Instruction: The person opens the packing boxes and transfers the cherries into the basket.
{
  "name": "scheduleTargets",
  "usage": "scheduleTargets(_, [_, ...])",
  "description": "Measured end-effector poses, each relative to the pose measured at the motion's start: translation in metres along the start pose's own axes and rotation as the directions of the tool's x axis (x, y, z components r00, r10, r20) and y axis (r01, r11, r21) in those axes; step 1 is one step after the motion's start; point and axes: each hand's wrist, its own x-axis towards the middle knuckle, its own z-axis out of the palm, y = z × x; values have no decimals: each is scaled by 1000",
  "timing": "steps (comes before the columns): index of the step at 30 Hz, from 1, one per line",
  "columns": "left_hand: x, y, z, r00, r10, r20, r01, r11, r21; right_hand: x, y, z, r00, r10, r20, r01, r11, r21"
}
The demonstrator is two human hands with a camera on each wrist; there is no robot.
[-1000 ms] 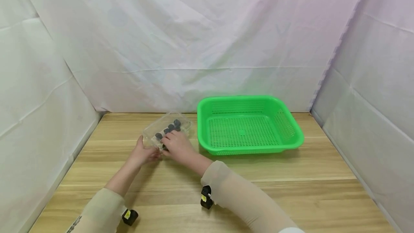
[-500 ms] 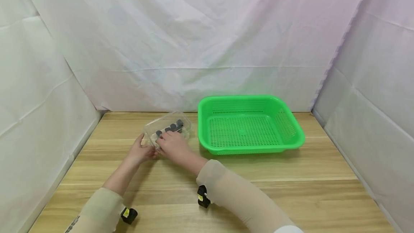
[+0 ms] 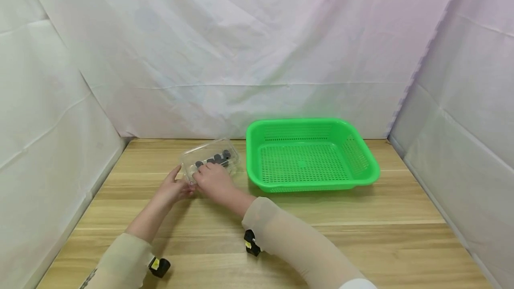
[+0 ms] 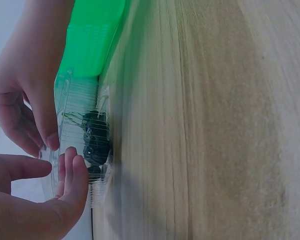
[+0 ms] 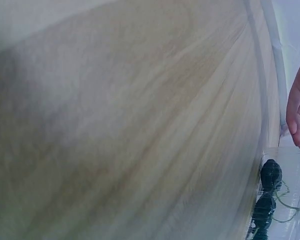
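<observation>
A clear plastic box [image 3: 203, 150] stands at the back left of the table. Inside lie several dark round fruits [image 3: 218, 158]; the right wrist view shows thin green stems [image 5: 289, 206] among them. My left hand [image 3: 173, 188] grips the box's near left corner, its thumb on one side of the rim and fingers on the other. Over the near side reaches my right hand [image 3: 217, 184], fingers bent down at the rim close to the left hand. Its fingertips are hidden in the head view, and I cannot tell whether they hold anything.
Just right of the box stands a green plastic basket [image 3: 253, 177] with a perforated floor. White cloth [image 3: 257, 57] hangs behind the wooden table [image 3: 361, 226] and along both sides. Black wrist cameras [image 3: 159, 267] sit on the sleeves.
My right hand has shifted a little left along the box's near side. The box has moved slightly right. A dark fruit seen under the right fingers earlier is out of sight.
</observation>
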Motion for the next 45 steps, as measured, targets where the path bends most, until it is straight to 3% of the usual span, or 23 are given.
scheduleTargets(13, [-1, -9, -2, 1000, 10, 23, -5, 980, -198, 4, -1, -6, 991, -118, 67, 124, 987, -100])
scheduleTargets(21, [-2, -16, 1, 1000, 4, 30, 7, 941, -339, 2, -3, -1, 986, -163, -45, 156, 979, -130])
scheduleTargets(25, [-2, -17, 3, 1000, -21, 14, 25, 921, -390, 1, -3, 1, 984, -168, -60, 159, 979, -131])
scheduleTargets(28, [-4, -16, 5, 999, -42, -12, 34, 913, -406, 2, -3, 4, 985, -170, -41, 163, 978, -127])
scheduleTargets(35, [-7, -18, 18, 991, -60, -123, 4, 913, -407, 1, -1, 7, 965, -197, -172, 184, 979, -86])
scheduleTargets(40, [-10, -16, 22, 986, -80, -148, 11, 907, -421, 3, 0, 1, 956, -270, -117, 257, 960, -111])
scheduleTargets(45, [-11, -15, 22, 977, -118, -176, 39, 916, -399, 6, -1, -2, 941, -331, -67, 316, 934, -168])
